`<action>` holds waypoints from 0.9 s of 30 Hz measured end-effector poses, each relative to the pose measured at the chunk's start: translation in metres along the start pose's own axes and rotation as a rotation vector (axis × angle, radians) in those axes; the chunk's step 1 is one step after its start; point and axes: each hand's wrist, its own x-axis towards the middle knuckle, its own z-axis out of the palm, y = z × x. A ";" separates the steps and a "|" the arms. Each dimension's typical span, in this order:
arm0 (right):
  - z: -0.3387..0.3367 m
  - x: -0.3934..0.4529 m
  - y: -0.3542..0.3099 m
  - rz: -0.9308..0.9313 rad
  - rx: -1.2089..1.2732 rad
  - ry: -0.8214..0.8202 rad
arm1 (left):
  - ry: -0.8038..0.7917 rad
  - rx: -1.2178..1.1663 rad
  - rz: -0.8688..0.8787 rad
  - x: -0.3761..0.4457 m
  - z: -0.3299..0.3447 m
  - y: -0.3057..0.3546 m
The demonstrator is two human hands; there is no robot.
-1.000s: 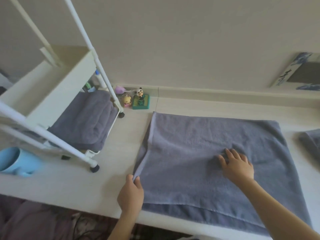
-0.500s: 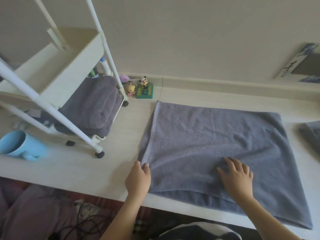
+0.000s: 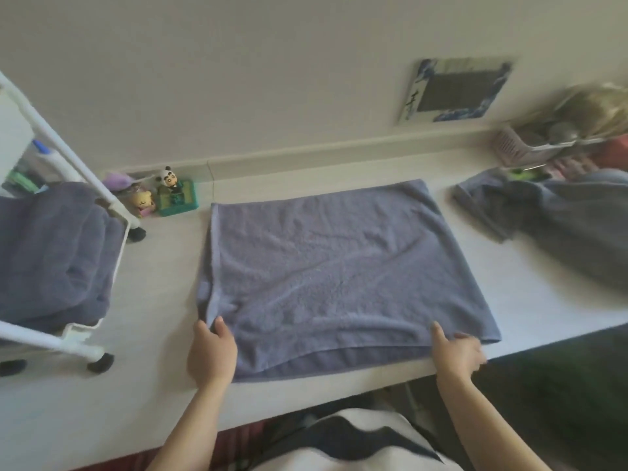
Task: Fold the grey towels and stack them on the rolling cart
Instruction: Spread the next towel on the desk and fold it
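Observation:
A grey towel [image 3: 333,273], folded once, lies flat on the white table [image 3: 156,300]. My left hand [image 3: 211,351] pinches its near-left corner. My right hand [image 3: 457,351] grips the near-right corner at the table's front edge. At the left stands the white rolling cart [image 3: 81,334], and folded grey towels [image 3: 51,256] are stacked on its lower shelf. More unfolded grey towels [image 3: 560,226] lie in a heap at the right.
Small toy figures [image 3: 170,195] stand by the wall behind the cart's wheel. A basket [image 3: 530,147] with odds and ends sits at the far right. A picture [image 3: 455,90] hangs on the wall. The table's front edge runs just under my hands.
My right hand slid from the towel's middle to its near-right corner and took hold. My left hand kept the near-left corner. The view swung right, bringing the heap into sight.

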 end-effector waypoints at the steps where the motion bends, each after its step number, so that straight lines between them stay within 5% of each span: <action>1: -0.005 0.002 -0.001 0.069 0.077 0.019 | -0.006 -0.008 0.004 0.001 0.001 0.003; 6: -0.020 0.017 0.000 0.287 0.538 0.010 | -0.032 -0.033 -0.019 0.000 0.001 0.008; 16: -0.040 0.043 -0.008 0.180 0.765 -0.036 | -0.033 -0.056 0.058 0.000 -0.008 -0.003; 27: -0.039 0.054 0.011 0.066 0.488 -0.026 | -0.103 0.107 0.186 0.003 -0.013 -0.015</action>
